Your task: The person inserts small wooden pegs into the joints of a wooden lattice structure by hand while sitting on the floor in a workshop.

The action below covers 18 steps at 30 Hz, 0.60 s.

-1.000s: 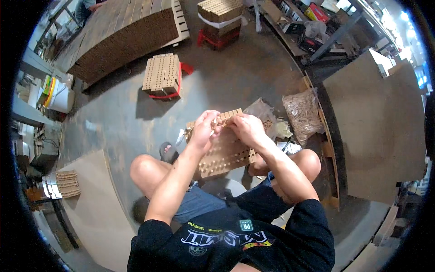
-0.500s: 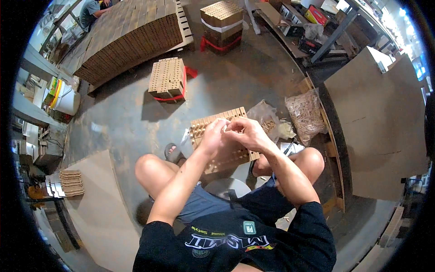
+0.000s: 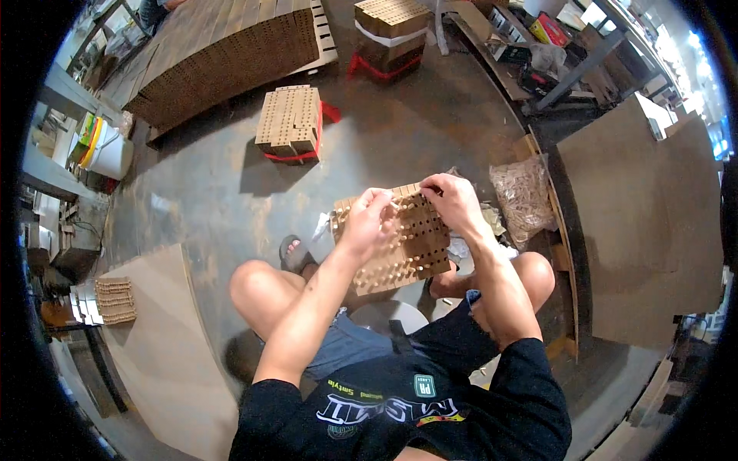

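A block of drilled wooden strips (image 3: 427, 240) stands in front of me between my knees. Pale wooden dowels (image 3: 384, 270) stick up from many holes on its left and near parts, while the holes toward the right are bare. Above the left half, my left hand (image 3: 372, 220) is closed around a few loose dowels, with pale ends showing by the fingertips. At the block's far edge, my right hand (image 3: 455, 204) pinches with thumb and forefinger on a dowel, mostly hidden by the fingers.
A clear bag of dowels (image 3: 520, 196) lies at the right, beside a wooden rail. Beyond the block stand strapped stacks of drilled strips (image 3: 288, 119) (image 3: 390, 38) and a long stack (image 3: 231, 69). A flat board (image 3: 165, 315) lies at left; a large panel (image 3: 642, 230) is at right.
My hands were together over the block; now they are apart. The right hand has moved right to the far edge, uncovering the block's middle. The left has stayed nearly in place.
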Each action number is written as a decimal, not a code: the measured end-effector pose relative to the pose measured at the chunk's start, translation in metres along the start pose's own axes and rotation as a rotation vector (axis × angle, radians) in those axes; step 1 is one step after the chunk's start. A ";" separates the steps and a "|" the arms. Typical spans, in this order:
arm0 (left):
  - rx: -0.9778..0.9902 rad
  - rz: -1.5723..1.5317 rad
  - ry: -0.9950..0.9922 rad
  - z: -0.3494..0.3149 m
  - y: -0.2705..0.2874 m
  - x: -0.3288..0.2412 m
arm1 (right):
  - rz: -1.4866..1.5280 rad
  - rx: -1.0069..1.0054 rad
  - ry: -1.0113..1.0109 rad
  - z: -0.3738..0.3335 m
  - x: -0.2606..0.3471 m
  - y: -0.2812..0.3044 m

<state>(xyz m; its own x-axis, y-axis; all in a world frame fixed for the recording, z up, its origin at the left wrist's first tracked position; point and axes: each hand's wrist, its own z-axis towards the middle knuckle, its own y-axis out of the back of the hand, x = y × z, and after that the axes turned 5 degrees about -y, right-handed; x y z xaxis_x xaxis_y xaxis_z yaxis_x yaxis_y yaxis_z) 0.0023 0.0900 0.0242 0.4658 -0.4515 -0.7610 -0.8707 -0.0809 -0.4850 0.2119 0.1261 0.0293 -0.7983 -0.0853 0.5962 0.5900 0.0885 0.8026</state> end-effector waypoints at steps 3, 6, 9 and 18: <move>0.012 -0.009 -0.006 -0.001 0.002 -0.001 | -0.045 0.009 0.088 -0.003 0.006 0.002; 0.022 0.004 0.004 -0.001 0.005 -0.001 | -0.115 0.006 0.232 0.000 0.005 -0.003; 0.042 0.016 0.013 0.000 0.001 -0.001 | -0.201 -0.016 0.357 0.005 -0.001 -0.008; -0.002 -0.008 0.022 0.002 0.001 0.001 | -0.075 0.000 0.243 0.005 -0.002 -0.015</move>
<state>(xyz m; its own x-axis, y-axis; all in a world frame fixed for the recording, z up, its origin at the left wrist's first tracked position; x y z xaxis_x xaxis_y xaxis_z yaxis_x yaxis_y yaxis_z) 0.0019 0.0910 0.0219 0.4690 -0.4701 -0.7477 -0.8674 -0.0858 -0.4901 0.2046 0.1299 0.0159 -0.7870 -0.3278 0.5227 0.5307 0.0727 0.8445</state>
